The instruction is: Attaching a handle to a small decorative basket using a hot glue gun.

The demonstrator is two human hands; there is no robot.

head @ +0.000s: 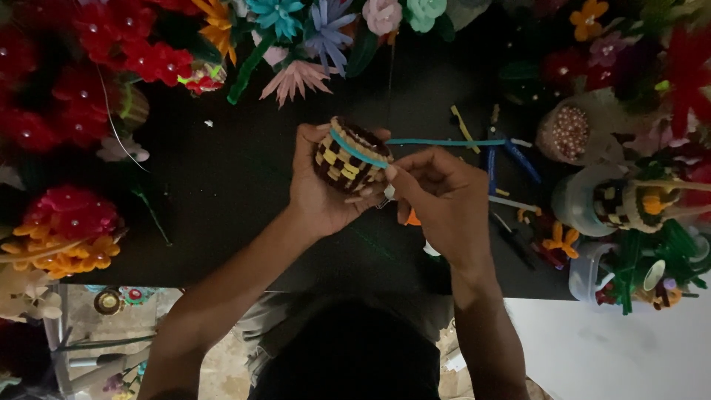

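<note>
Now | left hand (pixel 315 185) cups woven basket (pixel 349 155) | right hand (pixel 437 192) pinches teal strand (pixel 444 142)

My woven basket (pixel 348 157) looks fuzzy and matt, like the teal pipe cleaner (pixel 444 142); the black tabletop (pixel 229 192) is dull, smooth.

Bare black tabletop (pixel 222 192) lies open left of the hands. Red flowers (pixel 67 74) crowd the far-left edge. Jars (pixel 592 207) and scattered pipe cleaners (pixel 511 159) block the right.
</note>
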